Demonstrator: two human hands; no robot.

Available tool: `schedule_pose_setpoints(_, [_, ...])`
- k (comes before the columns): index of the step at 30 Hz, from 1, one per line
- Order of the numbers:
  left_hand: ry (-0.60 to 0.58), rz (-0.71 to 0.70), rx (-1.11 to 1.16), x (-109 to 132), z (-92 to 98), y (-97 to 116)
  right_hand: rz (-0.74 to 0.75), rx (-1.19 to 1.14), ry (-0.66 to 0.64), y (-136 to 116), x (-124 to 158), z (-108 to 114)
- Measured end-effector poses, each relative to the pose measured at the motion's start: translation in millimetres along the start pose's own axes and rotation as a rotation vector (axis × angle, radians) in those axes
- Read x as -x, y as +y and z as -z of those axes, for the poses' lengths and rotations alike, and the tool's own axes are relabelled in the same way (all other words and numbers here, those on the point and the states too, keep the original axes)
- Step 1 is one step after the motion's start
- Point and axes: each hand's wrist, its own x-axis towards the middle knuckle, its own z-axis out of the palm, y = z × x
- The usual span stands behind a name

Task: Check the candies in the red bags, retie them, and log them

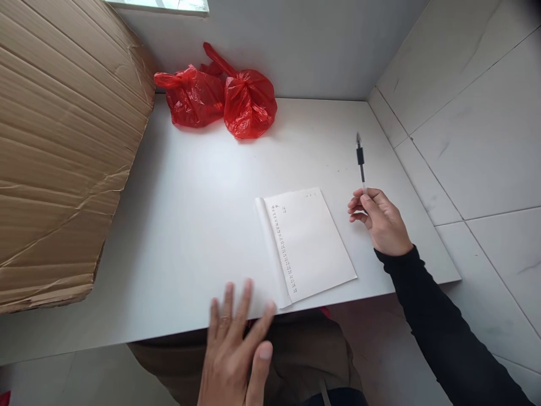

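Between the thumb and fingers of my right hand (382, 220) is a gel pen (360, 160) with a black grip, its tip pointing away from me. The hand is over the right side of the table, apart from the notebook. A white notebook (316, 248) lies near the table's front edge, with a column of handwritten numbers down its left side and two more numbers at the top. My left hand (234, 344) is open at the front edge, fingers spread and slightly blurred, just left of the notebook's lower corner. It holds nothing.
Two knotted red plastic bags (250, 104) sit at the back of the white table (190, 225). A large cardboard sheet (63, 152) covers the left side. A grey wall (304, 51) closes the back, and a tiled wall (477, 124) runs along the right.
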Motion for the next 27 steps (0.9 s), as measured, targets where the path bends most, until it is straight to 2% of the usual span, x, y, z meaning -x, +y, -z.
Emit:
schedule_pose_setpoints(3, [0.047,-0.094,0.237,-6.3,7.0,15.0,0.138,0.451,0.159,15.8,-3.7,4.8])
schedule_pose_setpoints(6, [0.227,-0.009,0.412,-10.7,12.7,24.0,0.252,0.72,0.249,31.4,-5.6,7.5])
schedule_pose_setpoints(8, [0.326,0.175,0.499,-12.5,14.9,24.8,0.287,0.754,0.267,38.8,-6.0,8.2])
schedule_pose_setpoints(9, [0.338,0.301,0.55,-13.5,15.9,23.7,0.293,0.757,0.276,41.1,-6.2,8.3])
schedule_pose_setpoints(11, [0.296,0.549,0.691,-16.3,17.6,18.5,0.292,0.754,0.292,43.1,-6.7,8.2])
schedule_pose_setpoints(13, [0.232,0.679,0.84,-20.1,19.2,11.2,0.281,0.747,0.303,43.1,-7.5,8.1])
schedule_pose_setpoints(19, [0.273,0.744,0.984,-28.1,23.7,-1.0,0.294,0.737,0.295,44.9,-9.7,7.9])
schedule_pose_setpoints(23, [0.252,0.717,1.077,-27.7,28.4,-0.5,0.31,0.75,0.281,45.6,-11.1,5.6])
schedule_pose_setpoints(27, [0.311,0.71,1.153,-30.4,33.2,-0.9,0.295,0.748,0.278,43.4,-11.9,3.1])
